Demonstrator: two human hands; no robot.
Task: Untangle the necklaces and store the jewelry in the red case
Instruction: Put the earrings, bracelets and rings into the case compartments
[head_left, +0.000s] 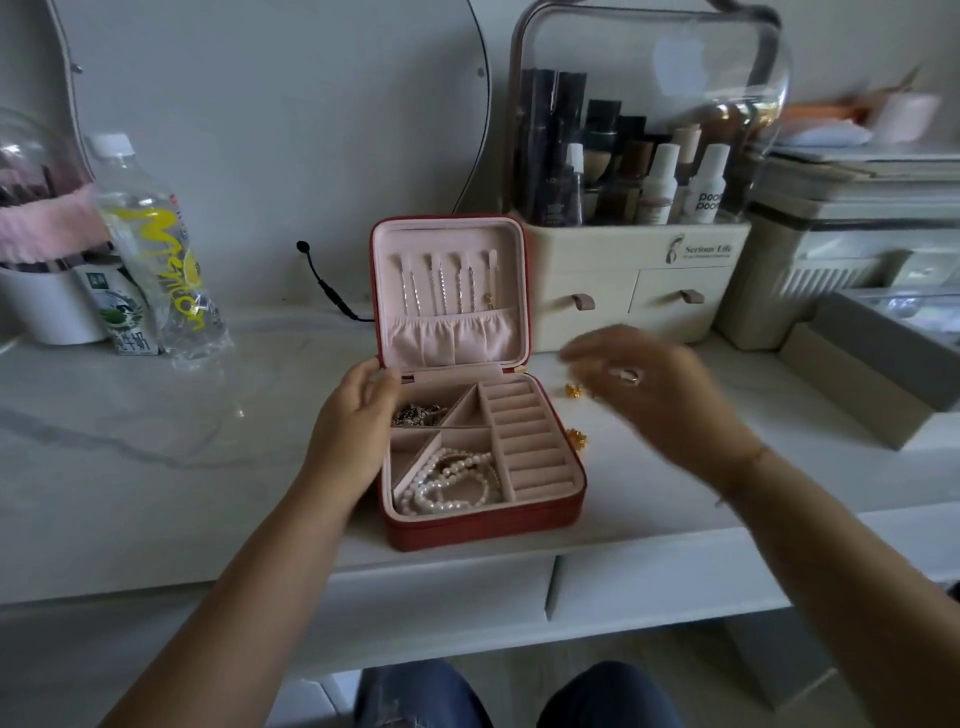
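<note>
Case: the red case (483, 525) lay open on the white table (156, 441), pearls (452, 483) in its front compartment.
Left hand (353, 421): gripped the case's left rim.
Right hand (654, 395): blurred, above gold pieces (576, 439).

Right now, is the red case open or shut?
Open: the red case has its lid standing upright, pearls exposed inside.
</note>
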